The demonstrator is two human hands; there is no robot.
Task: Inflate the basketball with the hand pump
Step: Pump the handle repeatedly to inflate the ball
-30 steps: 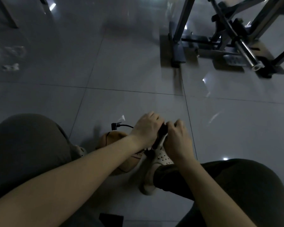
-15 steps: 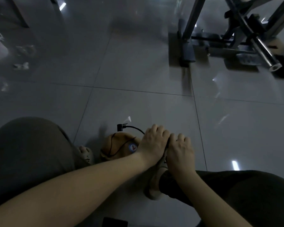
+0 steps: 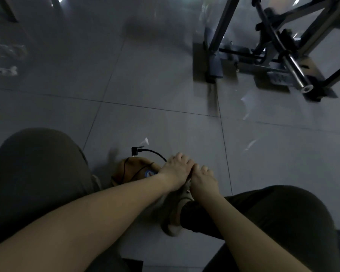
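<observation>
A brown basketball (image 3: 133,169) lies on the grey floor between my legs, partly hidden by my left forearm. A thin black hose (image 3: 152,153) curves from a black connector (image 3: 134,151) above the ball toward my hands. My left hand (image 3: 176,173) and my right hand (image 3: 203,180) sit side by side, fingers curled over the pump handle, which they hide. The pump body is out of sight beneath them, above my light shoe (image 3: 177,213).
Black metal gym equipment (image 3: 273,55) with a chrome bar (image 3: 296,73) stands at the far right. Glossy grey floor tiles (image 3: 145,75) spread ahead. My knees (image 3: 37,173) flank the ball on both sides.
Both hands have gone down together, pushing the pump handle low toward my shoe. The dark handle seen a second ago is now covered by my hands.
</observation>
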